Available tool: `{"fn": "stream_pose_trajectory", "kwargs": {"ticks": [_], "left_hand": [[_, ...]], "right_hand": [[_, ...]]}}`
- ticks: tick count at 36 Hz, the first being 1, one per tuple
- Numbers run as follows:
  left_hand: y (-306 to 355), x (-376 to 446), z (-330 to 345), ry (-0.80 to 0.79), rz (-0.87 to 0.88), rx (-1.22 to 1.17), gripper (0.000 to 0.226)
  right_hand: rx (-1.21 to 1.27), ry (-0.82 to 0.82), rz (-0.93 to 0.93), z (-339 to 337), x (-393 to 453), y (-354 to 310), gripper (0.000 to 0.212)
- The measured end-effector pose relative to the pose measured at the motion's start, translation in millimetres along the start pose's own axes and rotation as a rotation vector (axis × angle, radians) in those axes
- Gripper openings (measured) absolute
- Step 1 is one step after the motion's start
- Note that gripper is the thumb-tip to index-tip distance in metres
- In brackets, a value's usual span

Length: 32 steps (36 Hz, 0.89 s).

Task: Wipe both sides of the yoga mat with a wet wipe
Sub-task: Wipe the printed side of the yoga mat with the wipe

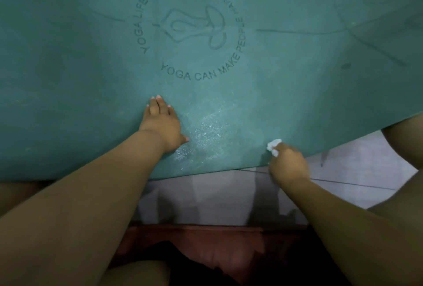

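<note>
Two bare hands work at the near edge of a teal yoga mat [68, 68] that lies flat on a pale tiled floor [229, 196] and fills most of the view. Its surface is matte and finely grained, with thin dark lines crossing it and a stamped round emblem [191, 27]: an outlined seated figure ringed by lettering that reads "YOGA LIFE" and "YOGA CAN MAKE PEOPLE HAPPY AND RELAX". A damp, glistening patch [206, 134] shines on the mat between the hands, speckled where light catches the wet grain.

The left hand [161, 123] lies flat on the mat, fingers straight and together, thumb spread toward the wet patch, palm pressing down. The right hand [288, 164] sits at the mat's near edge, well apart from the left, its fingers curled round a crumpled white wet wipe [274, 146] whose bunched end pokes out past the knuckles and touches the mat.

Glossy tiles with thin dark grout lines show below the mat's edge, and a reddish-brown wooden ledge [194, 237] runs beneath them.
</note>
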<state>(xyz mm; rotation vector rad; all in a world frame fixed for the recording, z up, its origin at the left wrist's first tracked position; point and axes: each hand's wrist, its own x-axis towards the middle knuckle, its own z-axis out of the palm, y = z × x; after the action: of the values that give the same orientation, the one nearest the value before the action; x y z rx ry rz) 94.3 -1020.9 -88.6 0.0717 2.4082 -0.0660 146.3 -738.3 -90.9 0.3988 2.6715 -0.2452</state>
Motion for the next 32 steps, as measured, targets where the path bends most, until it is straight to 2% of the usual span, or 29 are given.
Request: {"fn": "stream_pose_trajectory", "kwargs": {"ticks": [2, 4, 9, 13, 15, 16, 21, 24, 26, 28, 30, 32], "left_hand": [[12.0, -1.2, 2.5, 0.005, -0.037, -0.016, 0.1], [20.6, -1.8, 5.6, 0.025, -0.041, -0.03, 0.094], [23.3, -3.0, 10.1, 0.053, 0.007, -0.032, 0.084], [23.3, -5.5, 8.0, 0.066, 0.018, -0.018, 0.083], [24.5, -5.8, 7.2, 0.075, 0.014, -0.018, 0.083], [25.7, -5.8, 6.7, 0.081, 0.011, -0.023, 0.083], [42.4, -3.8, 2.9, 0.109, 0.042, -0.056, 0.08], [58.3, -3.5, 3.8, 0.121, 0.065, -0.056, 0.08], [66.6, -3.4, 5.0, 0.117, 0.084, -0.058, 0.081], [69.7, -2.1, 4.1, 0.121, 0.1, -0.057, 0.077], [67.0, 0.3, 0.6, 0.149, 0.105, -0.068, 0.068], [61.2, 3.5, -3.5, 0.181, 0.109, -0.07, 0.058]], "right_hand": [[0.048, 0.007, 0.122, -1.1, 3.3, 5.9, 0.033], [0.045, 0.0, 0.12, 7.5, -3.2, -4.5, 0.03], [0.083, -0.037, -0.23, 41.8, -33.2, -52.6, 0.034], [-0.111, -0.176, -0.53, 36.0, -35.7, -60.7, 0.036], [-0.188, -0.195, -0.561, 22.3, -23.3, -45.6, 0.033], [-0.187, -0.179, -0.499, 15.8, -12.9, -32.9, 0.032], [-0.051, 0.039, 0.123, -20.6, 38.6, 30.4, 0.03], [0.069, 0.066, 0.23, -16.8, 43.9, 29.8, 0.026], [0.104, 0.098, 0.115, -5.4, 30.9, 9.1, 0.027], [0.133, 0.106, -0.183, 13.8, 17.8, -11.2, 0.039], [0.062, -0.001, -0.476, 23.6, 5.4, -27.1, 0.041], [0.0, -0.068, -0.668, 18.1, 5.6, -28.6, 0.03]]}}
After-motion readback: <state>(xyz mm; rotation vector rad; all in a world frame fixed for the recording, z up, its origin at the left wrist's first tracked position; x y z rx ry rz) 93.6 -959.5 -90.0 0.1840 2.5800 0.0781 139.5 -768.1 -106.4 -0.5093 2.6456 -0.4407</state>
